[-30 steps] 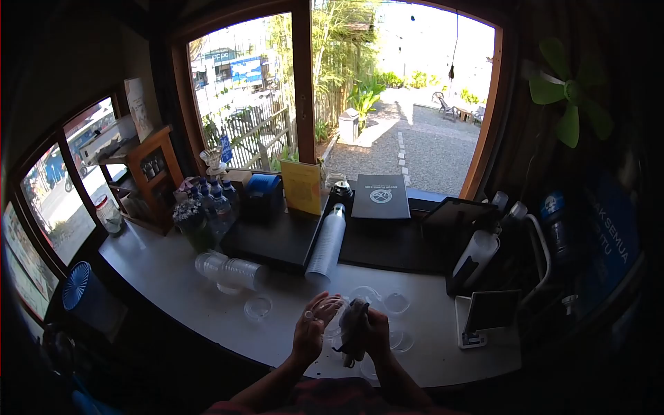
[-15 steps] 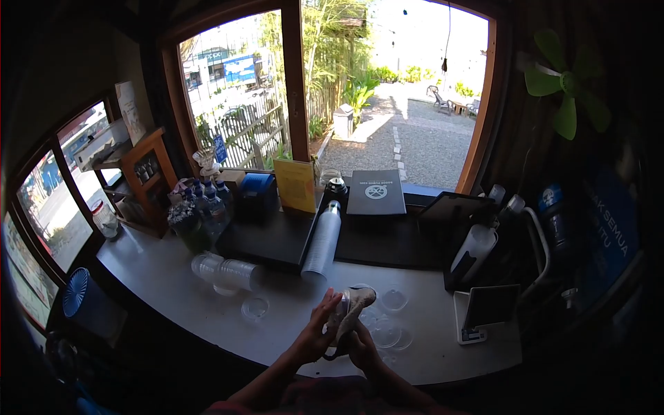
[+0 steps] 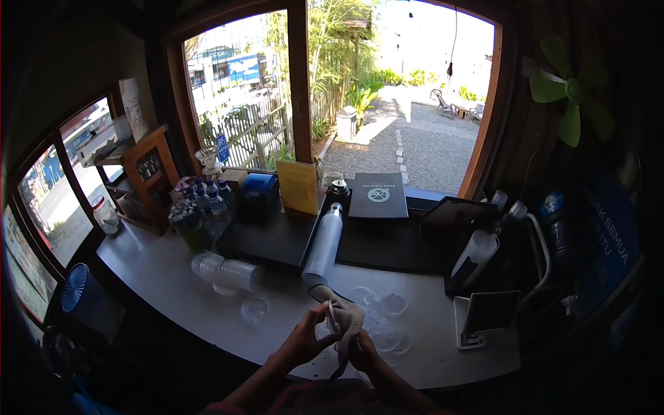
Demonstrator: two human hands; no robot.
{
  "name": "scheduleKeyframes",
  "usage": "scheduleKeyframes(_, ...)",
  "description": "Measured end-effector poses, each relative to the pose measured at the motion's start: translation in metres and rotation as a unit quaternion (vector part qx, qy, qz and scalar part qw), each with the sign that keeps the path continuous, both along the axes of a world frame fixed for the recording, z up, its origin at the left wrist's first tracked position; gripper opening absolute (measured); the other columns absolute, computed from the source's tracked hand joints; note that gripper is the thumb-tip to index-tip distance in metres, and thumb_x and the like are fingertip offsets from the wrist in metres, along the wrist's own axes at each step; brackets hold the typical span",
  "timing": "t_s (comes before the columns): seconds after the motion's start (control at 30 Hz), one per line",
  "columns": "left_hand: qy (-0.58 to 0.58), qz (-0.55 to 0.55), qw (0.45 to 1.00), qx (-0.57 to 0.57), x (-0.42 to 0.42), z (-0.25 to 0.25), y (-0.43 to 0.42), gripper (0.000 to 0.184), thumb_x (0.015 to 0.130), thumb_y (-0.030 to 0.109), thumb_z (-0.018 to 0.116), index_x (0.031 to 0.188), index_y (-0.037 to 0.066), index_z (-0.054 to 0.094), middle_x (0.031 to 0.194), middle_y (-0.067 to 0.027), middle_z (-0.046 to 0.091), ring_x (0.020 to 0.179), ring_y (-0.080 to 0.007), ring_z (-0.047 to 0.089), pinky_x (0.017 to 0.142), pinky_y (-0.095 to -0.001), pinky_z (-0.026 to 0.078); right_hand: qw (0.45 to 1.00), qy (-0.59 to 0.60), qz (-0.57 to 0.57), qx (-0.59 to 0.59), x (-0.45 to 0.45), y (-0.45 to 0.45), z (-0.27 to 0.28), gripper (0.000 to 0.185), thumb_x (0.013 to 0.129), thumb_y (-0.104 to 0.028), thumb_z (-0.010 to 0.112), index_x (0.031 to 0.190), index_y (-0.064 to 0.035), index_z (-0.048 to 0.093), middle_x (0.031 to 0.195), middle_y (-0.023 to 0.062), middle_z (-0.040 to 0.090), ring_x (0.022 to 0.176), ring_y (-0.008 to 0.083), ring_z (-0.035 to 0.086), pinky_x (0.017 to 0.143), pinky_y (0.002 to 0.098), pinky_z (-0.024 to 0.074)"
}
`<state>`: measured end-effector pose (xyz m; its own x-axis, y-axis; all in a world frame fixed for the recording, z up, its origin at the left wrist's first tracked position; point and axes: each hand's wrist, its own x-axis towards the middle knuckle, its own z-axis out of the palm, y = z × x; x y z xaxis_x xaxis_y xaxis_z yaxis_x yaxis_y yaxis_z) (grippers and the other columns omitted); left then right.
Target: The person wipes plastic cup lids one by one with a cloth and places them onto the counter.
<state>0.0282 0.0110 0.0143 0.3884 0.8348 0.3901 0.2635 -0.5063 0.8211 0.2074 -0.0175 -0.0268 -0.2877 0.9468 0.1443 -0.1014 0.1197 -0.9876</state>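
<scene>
Clear lid [image 3: 333,319], roughly on edge in the head view, is pinched by the left hand [image 3: 302,337] above the counter [image 3: 207,297]; the right hand [image 3: 363,351], close beside, grips a grey cloth [image 3: 353,317] against it. This looks like wiping; working round the rim would call for a light pinch, as thin plastic may flex.

Left hand [image 3: 308,333] and right hand [image 3: 361,349], close together with fingers curled inward, both forearms converging from below.
</scene>
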Motion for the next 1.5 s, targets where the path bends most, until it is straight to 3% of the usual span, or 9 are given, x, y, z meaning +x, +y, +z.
scheduleKeyframes(0.07,0.014,-0.023,0.995,0.094,-0.001,-0.003,0.002,0.078,0.075,0.009,0.080,0.139,0.010,0.036,0.139,-0.0234,0.038,0.131,-0.0426,0.041,0.104,-0.0487,0.043,1.000,-0.001,-0.004,-0.028,-0.001,-0.002,0.005,0.041,0.101,-0.036,0.043,0.113,0.0024,0.053,0.086,0.0076,0.058,0.082,0.0157,0.057,0.071,0.0317,0.0479)
scheduleKeyframes(0.17,0.133,0.007,0.981,0.142,-0.005,-0.006,0.003,0.083,0.069,0.002,0.082,0.139,0.013,0.040,0.141,-0.0217,0.035,0.126,-0.0414,0.046,0.102,-0.0460,0.045,0.998,-0.049,-0.025,-0.009,-0.009,-0.002,0.027,0.038,0.101,-0.033,0.043,0.111,0.0021,0.053,0.084,0.0059,0.057,0.079,0.0144,0.055,0.068,0.0303,0.0473)
scheduleKeyframes(0.43,0.139,0.002,0.985,0.099,0.003,-0.008,0.005,0.081,0.074,0.005,0.077,0.144,0.021,0.042,0.145,-0.0196,0.033,0.131,-0.0409,0.038,0.106,-0.0489,0.039,0.993,-0.099,-0.066,-0.017,0.014,0.009,0.039,0.022,0.091,-0.014,0.058,0.105,0.0022,0.064,0.093,0.0125,0.070,0.083,0.0158,0.067,0.074,0.0309,0.0541)
scheduleKeyframes(0.57,0.108,-0.061,0.991,0.048,0.011,-0.011,0.013,0.081,0.075,0.004,0.076,0.145,0.021,0.041,0.147,-0.0182,0.033,0.134,-0.0391,0.036,0.109,-0.0477,0.037,0.994,0.033,-0.092,-0.055,0.018,0.007,0.026,0.018,0.089,-0.010,0.059,0.099,0.0030,0.065,0.091,0.0105,0.070,0.081,0.0146,0.067,0.071,0.0286,0.0547)
scheduleKeyframes(0.73,0.085,-0.095,0.991,0.050,0.019,-0.008,0.011,0.079,0.075,0.005,0.075,0.145,0.019,0.041,0.148,-0.0180,0.034,0.136,-0.0383,0.035,0.111,-0.0474,0.033,0.912,0.331,-0.026,-0.239,0.039,0.003,-0.002,0.036,0.097,-0.030,0.054,0.106,0.0045,0.061,0.096,0.0112,0.067,0.083,0.0208,0.067,0.074,0.0342,0.0568)
scheduleKeyframes(0.87,0.032,-0.153,0.988,0.012,0.026,-0.011,0.012,0.078,0.076,0.010,0.077,0.145,0.016,0.041,0.147,-0.0192,0.035,0.138,-0.0386,0.033,0.112,-0.0479,0.032,0.886,0.376,-0.064,-0.264,0.059,0.001,-0.012,0.040,0.101,-0.036,0.046,0.120,-0.0012,0.054,0.107,0.0122,0.062,0.092,0.0229,0.064,0.080,0.0366,0.0548)
scheduleKeyframes(1.03,0.123,-0.099,0.987,0.010,0.035,-0.039,0.017,0.078,0.078,0.018,0.078,0.145,0.015,0.038,0.146,-0.0215,0.035,0.136,-0.0411,0.034,0.110,-0.0477,0.033,0.828,0.553,-0.033,-0.089,0.077,0.008,0.011,0.031,0.101,-0.039,0.043,0.110,-0.0120,0.055,0.103,0.0061,0.059,0.095,0.0204,0.059,0.086,0.0389,0.0502)
scheduleKeyframes(1.33,0.085,0.004,0.996,0.028,0.035,-0.074,0.035,0.076,0.084,0.050,0.068,0.141,0.008,0.040,0.147,-0.0258,0.029,0.138,-0.0453,0.028,0.111,-0.0505,0.029,0.824,0.557,-0.100,0.007,0.106,-0.005,0.051,0.029,0.102,-0.038,0.044,0.100,-0.0120,0.057,0.091,0.0059,0.056,0.085,0.0179,0.056,0.079,0.0348,0.0489)
scheduleKeyframes(1.5,0.195,0.240,0.946,0.098,-0.028,-0.077,0.035,0.040,0.084,0.021,0.069,0.118,0.004,0.057,0.119,-0.0176,0.047,0.113,-0.0351,0.045,0.101,-0.0459,0.034,0.820,0.543,-0.129,0.128,0.124,-0.016,0.049,0.038,0.100,-0.044,0.045,0.108,-0.0090,0.058,0.102,0.0097,0.059,0.096,0.0221,0.060,0.089,0.0402,0.0476)
